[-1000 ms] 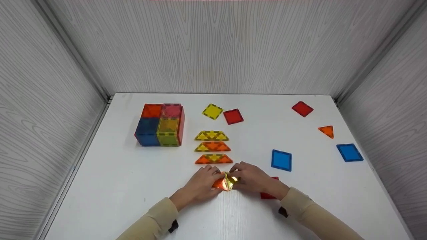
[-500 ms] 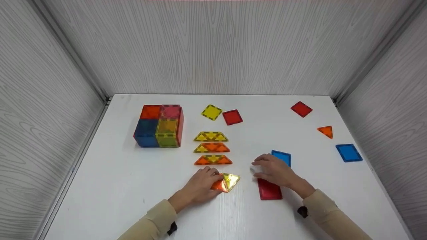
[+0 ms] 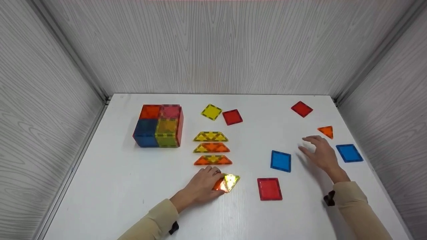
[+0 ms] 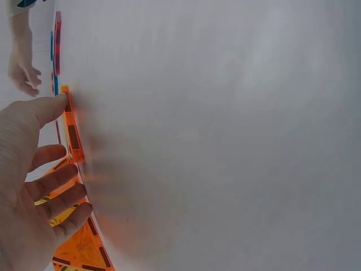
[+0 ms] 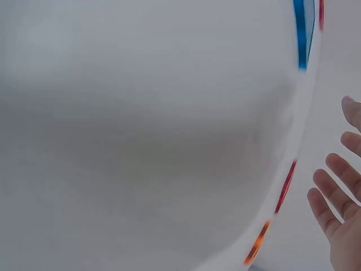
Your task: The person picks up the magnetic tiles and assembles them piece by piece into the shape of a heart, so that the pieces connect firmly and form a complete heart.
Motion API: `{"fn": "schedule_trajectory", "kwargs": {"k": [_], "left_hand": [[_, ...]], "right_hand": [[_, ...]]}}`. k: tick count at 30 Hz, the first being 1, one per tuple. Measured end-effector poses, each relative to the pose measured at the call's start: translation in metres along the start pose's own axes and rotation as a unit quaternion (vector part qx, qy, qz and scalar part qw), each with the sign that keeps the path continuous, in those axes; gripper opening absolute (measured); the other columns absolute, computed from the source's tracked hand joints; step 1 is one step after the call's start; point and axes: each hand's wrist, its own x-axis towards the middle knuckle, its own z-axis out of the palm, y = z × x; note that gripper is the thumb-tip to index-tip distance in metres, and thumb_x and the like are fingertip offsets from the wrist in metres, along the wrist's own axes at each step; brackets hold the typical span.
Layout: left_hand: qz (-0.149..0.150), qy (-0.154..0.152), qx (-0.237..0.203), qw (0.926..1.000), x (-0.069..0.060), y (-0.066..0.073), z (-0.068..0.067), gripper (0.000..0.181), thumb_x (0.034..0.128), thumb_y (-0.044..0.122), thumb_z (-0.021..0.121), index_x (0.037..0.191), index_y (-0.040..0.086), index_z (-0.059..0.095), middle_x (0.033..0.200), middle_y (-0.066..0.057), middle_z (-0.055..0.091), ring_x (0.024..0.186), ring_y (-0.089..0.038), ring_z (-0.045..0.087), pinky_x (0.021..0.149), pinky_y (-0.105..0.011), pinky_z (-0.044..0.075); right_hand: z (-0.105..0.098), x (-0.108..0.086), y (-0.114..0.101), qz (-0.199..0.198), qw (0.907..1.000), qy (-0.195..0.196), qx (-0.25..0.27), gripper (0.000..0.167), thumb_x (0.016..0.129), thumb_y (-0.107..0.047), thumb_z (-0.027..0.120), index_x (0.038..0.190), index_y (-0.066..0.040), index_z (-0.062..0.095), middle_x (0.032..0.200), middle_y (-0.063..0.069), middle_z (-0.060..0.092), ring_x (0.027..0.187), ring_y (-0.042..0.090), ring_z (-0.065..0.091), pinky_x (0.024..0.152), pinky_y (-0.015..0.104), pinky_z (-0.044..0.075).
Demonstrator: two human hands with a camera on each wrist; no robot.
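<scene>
My left hand (image 3: 199, 186) holds an orange triangular magnetic tile (image 3: 221, 185) on the table, thumb at its near edge and fingertips over its far side. A yellow triangular tile (image 3: 232, 181) lies against the orange one's right side, shining with glare. In the left wrist view the thumb touches one end of the orange tile (image 4: 73, 132). My right hand (image 3: 322, 156) is over the right side of the table, fingers spread and holding nothing. Closest to it are a loose orange triangular tile (image 3: 327, 131) and a blue square tile (image 3: 349, 153).
Three trapezoid strips of yellow and orange triangles, such as the lowest strip (image 3: 213, 160), lie beyond my left hand. A multicoloured tile block (image 3: 158, 128) stands at left. Other squares lie about: yellow (image 3: 211, 112), red (image 3: 269, 189) and blue (image 3: 281, 161). Panel walls (image 3: 213, 46) surround the table.
My right hand has left the yellow triangular tile and moved right, past the red and blue squares, towards the loose orange triangle. My left hand has stayed at the orange tile.
</scene>
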Motion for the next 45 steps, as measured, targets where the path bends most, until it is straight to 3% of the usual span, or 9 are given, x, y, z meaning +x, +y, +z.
{"fn": "schedule_trajectory", "kwargs": {"k": [5,9,13,19,25,34,40,45], "left_hand": [[0.003,0.008,0.007,0.9999,0.000,-0.001,0.001,0.056,0.0990,0.051,0.069,0.142,0.017,0.064,0.133,-0.004,0.063,0.124,-0.023,0.056,0.101,-0.041,0.051],[0.001,0.008,0.001,1.0000,0.001,-0.002,0.001,0.055,0.0992,0.051,0.069,0.142,0.018,0.064,0.133,-0.003,0.064,0.124,-0.022,0.056,0.101,-0.040,0.050],[0.001,0.002,-0.005,1.0000,0.001,-0.002,0.000,0.055,0.0993,0.051,0.069,0.143,0.018,0.064,0.133,-0.003,0.064,0.125,-0.022,0.056,0.103,-0.040,0.051],[0.003,-0.003,-0.011,0.9999,0.000,-0.001,0.000,0.055,0.0991,0.052,0.069,0.142,0.018,0.065,0.134,-0.003,0.064,0.124,-0.022,0.056,0.105,-0.041,0.051],[0.004,-0.004,-0.010,0.9999,0.001,-0.001,0.000,0.055,0.0993,0.052,0.069,0.143,0.018,0.064,0.135,-0.003,0.064,0.126,-0.022,0.056,0.105,-0.041,0.052],[0.003,0.000,0.011,0.9999,0.002,-0.001,-0.001,0.055,0.0994,0.053,0.068,0.142,0.018,0.064,0.134,-0.002,0.064,0.126,-0.023,0.057,0.105,-0.042,0.052],[0.000,-0.006,0.002,1.0000,0.002,0.000,-0.002,0.055,0.0994,0.051,0.069,0.143,0.017,0.064,0.136,-0.003,0.063,0.127,-0.023,0.056,0.110,-0.043,0.050],[0.001,-0.009,0.001,1.0000,0.001,0.000,-0.002,0.056,0.1001,0.052,0.068,0.144,0.018,0.063,0.136,-0.003,0.063,0.127,-0.023,0.056,0.108,-0.043,0.051]], "right_hand": [[-0.010,0.011,0.030,0.043,0.9989,0.014,-0.010,0.052,0.105,-0.034,0.065,0.143,0.001,0.060,0.150,0.033,0.051,0.133,0.055,0.048,0.107,0.072,0.046],[-0.014,0.020,0.047,0.069,0.9972,0.002,-0.031,0.057,0.105,-0.036,0.063,0.145,0.004,0.056,0.149,0.039,0.047,0.128,0.058,0.047,0.105,0.073,0.046],[-0.016,0.026,0.059,0.089,0.9947,-0.004,-0.051,0.060,0.103,-0.034,0.065,0.145,0.007,0.054,0.147,0.043,0.046,0.127,0.062,0.045,0.104,0.075,0.044],[-0.012,0.030,0.069,0.128,0.9908,-0.005,-0.041,0.065,0.105,-0.040,0.060,0.148,0.007,0.049,0.150,0.044,0.041,0.131,0.064,0.041,0.107,0.077,0.041],[-0.007,0.031,0.072,0.120,0.9913,-0.013,-0.051,0.064,0.107,-0.045,0.054,0.146,0.006,0.050,0.150,0.043,0.039,0.130,0.063,0.039,0.105,0.077,0.042],[-0.007,0.026,0.061,0.072,0.9960,-0.029,-0.043,0.058,0.106,-0.036,0.061,0.146,0.006,0.054,0.144,0.037,0.049,0.124,0.055,0.049,0.104,0.073,0.046],[-0.008,0.024,0.051,0.059,0.9966,-0.049,-0.030,0.054,0.105,-0.033,0.065,0.141,0.006,0.058,0.141,0.033,0.053,0.126,0.053,0.050,0.107,0.071,0.046],[-0.009,0.027,0.051,0.070,0.9963,-0.048,-0.014,0.061,0.105,-0.036,0.065,0.146,0.007,0.053,0.148,0.035,0.047,0.131,0.054,0.046,0.109,0.072,0.045]]}}
